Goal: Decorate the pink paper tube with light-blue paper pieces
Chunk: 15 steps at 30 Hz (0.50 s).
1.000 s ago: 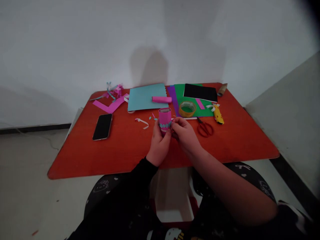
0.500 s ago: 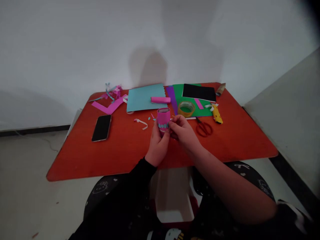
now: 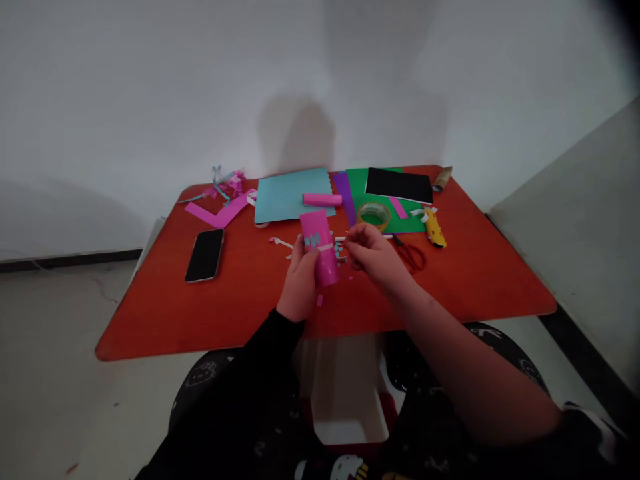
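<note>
- Well, the left hand (image 3: 300,280), in a black sleeve, is closed around the lower part of a pink paper tube (image 3: 320,248), its fingers wrapped against the tube's side.
- The tube is held above the table, tilted rather than upright, with its top leaning away from the right hand. Blue paper pieces and a thin white strip sit around its middle.
- The bare right hand (image 3: 375,257) is just beside the tube and apart from it, its fingers curled into a pinch. Whether that pinch has hold of a tiny scrap is too small to tell.
- Small blue paper scraps (image 3: 340,251) and pink paper scraps (image 3: 319,301) lie on the orange-red table (image 3: 150,320) below the hands.
- Farther off are a blue card (image 3: 285,200) with a pink paper roll (image 3: 323,199) on it, a roll of clear tape (image 3: 374,216) on a green card (image 3: 410,223), red scissors (image 3: 413,257), a yellow utility knife (image 3: 435,230), and a smartphone (image 3: 204,255).
</note>
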Each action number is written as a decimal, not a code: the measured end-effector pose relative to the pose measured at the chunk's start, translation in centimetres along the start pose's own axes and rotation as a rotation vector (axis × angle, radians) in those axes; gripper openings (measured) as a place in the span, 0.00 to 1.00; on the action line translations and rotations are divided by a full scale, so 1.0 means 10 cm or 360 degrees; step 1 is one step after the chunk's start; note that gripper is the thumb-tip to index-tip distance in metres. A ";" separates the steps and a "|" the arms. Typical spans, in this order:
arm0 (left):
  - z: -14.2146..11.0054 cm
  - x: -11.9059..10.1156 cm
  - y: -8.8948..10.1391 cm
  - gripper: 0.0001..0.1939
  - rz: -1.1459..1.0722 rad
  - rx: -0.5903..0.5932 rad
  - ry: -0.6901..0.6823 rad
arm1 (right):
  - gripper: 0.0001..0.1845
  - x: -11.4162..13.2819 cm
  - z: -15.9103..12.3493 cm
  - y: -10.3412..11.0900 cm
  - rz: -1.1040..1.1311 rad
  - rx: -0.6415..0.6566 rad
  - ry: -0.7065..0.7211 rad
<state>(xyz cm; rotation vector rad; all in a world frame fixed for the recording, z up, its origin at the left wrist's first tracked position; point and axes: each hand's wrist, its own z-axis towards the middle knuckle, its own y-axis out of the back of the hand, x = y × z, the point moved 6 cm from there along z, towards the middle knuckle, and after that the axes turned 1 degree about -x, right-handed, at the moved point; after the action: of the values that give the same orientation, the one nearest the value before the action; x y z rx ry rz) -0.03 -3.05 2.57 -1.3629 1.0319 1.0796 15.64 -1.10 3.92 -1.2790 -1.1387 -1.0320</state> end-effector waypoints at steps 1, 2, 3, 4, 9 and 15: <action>0.01 -0.01 0.00 0.20 -0.0097 -0.0003 0.0045 | 0.09 -0.02 0.01 0.02 -0.0188 0.0035 0.0025; 0.01 -0.01 0.01 0.19 -0.0210 -0.0007 0.0101 | 0.06 -0.04 0.02 0.01 -0.0398 0.0097 0.0051; 0.02 -0.03 0.01 0.18 -0.0300 -0.0024 0.0139 | 0.04 -0.06 0.01 -0.02 -0.0627 0.0187 0.0080; 0.01 -0.06 0.02 0.17 -0.0362 -0.0054 0.0159 | 0.03 -0.08 -0.01 -0.06 -0.0866 0.0293 0.0112; -0.01 -0.18 0.08 0.15 -0.0333 -0.0122 0.0080 | 0.12 -0.20 -0.24 -0.37 -0.1791 0.0696 0.0323; 0.02 -0.15 0.16 0.15 -0.0297 -0.0150 0.0042 | 0.13 -0.29 -0.32 -0.52 -0.2205 0.0813 0.0406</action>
<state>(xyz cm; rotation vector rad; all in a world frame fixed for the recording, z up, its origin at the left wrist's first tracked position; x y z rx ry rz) -1.89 -2.92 3.73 -1.5205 0.8629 0.9834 10.24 -4.65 1.99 0.2217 -1.9295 -1.6155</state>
